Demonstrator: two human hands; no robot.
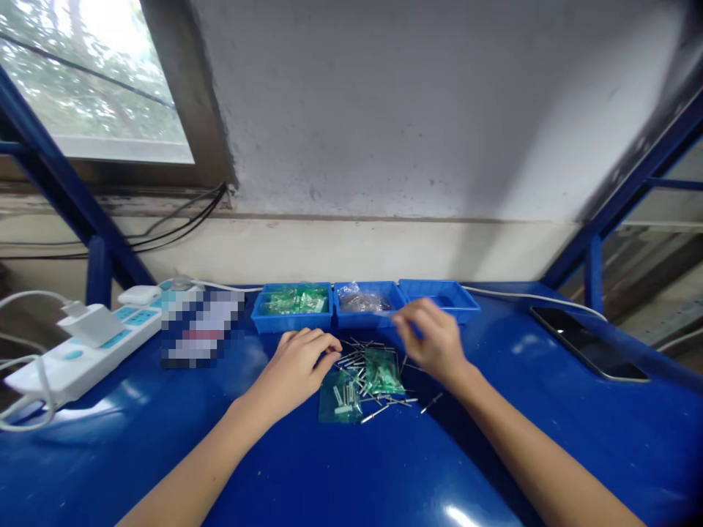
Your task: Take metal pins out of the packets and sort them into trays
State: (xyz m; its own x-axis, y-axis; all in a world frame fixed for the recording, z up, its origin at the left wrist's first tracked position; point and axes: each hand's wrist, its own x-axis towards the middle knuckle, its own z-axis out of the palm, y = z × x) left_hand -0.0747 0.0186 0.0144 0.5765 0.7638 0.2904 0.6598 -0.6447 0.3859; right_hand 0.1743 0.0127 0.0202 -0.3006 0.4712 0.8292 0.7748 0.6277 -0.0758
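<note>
My left hand hovers at the left edge of a loose pile of silver blind rivets; its fingers are loosely curved, thumb apart from the index finger, and nothing shows between them. To the right of the pile, my right hand is raised in front of the right blue bin, fingers bent and blurred by motion. Whether it pinches anything cannot be made out. Among the rivets lies a green plastic bag. A second green bag, with several pale and silvery pieces inside, lies flat just below my left hand.
Three blue bins line the back: the left bin holds green bags, the middle bin clear bags, then the right bin. A white power strip and a pixelated item are left; a dark phone lies right.
</note>
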